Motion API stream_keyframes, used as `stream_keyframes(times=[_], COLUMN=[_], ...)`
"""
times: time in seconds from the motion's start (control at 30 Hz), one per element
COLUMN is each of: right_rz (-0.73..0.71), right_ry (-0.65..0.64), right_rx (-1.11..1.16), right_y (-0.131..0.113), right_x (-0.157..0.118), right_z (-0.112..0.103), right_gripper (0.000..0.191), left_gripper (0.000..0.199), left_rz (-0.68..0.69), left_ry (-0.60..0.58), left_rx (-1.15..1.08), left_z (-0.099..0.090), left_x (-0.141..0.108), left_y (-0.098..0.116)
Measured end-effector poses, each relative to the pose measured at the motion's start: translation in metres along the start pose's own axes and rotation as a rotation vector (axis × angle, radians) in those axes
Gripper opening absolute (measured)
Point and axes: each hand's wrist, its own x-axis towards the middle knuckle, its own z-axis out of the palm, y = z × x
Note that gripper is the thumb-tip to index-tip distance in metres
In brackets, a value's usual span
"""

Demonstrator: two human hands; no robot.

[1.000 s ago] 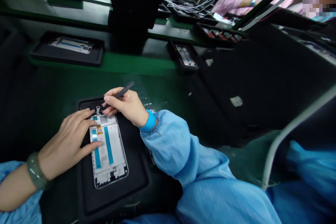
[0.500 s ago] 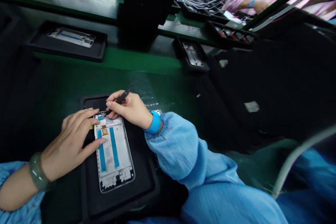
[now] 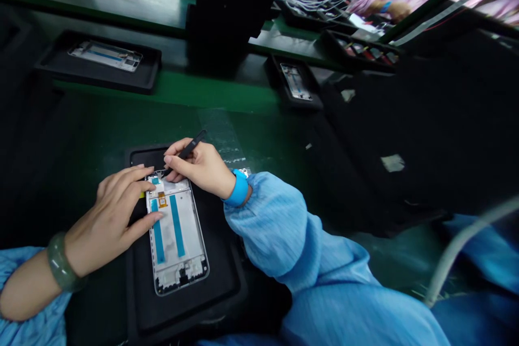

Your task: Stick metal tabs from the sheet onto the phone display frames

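Note:
A phone frame with blue strips and a small orange flex part lies in a black tray. My left hand rests along its upper left edge, fingers spread, the thumb over the left blue strip. Between the thumb and fingers of my right hand is a black pen-like tool, slanting down to the top of the frame. The tool's tip is partly hidden near my fingers.
Another phone frame lies in a black tray at the back left, and one more sits in a smaller tray at the back. Black cloth covers the right side. A person in pink is beyond, near white cables.
The view has shifted slightly. Both hands and the tool keep nearly the same position on the phone frame; the far person's hand has moved a little.

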Motion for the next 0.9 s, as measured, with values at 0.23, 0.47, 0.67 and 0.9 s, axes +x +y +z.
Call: stream_keyframes(times=[0.23, 0.47, 0.67, 0.9], right_rz=[-0.022, -0.034, -0.031, -0.05], right_ry=[0.0, 0.012, 0.008, 0.002], right_rx=[-0.011, -0.028, -0.046, -0.058], right_y=[0.0021, 0.0024, 0.002, 0.0038], right_x=[-0.0006, -0.0006, -0.0004, 0.0005], right_z=[0.0003, 0.0008, 0.0009, 0.0009], right_gripper=[0.02, 0.019, 0.018, 0.017], left_gripper=[0.038, 0.038, 0.039, 0.042], left_rz=[0.0, 0.017, 0.025, 0.045], left_ry=[-0.018, -0.001, 0.011, -0.017], left_rx=[0.029, 0.033, 0.038, 0.103], left_z=[-0.0013, -0.0012, -0.0004, -0.0028], left_x=[-0.0002, 0.0, 0.0008, 0.0021], left_y=[0.0014, 0.0001, 0.0, 0.0008])
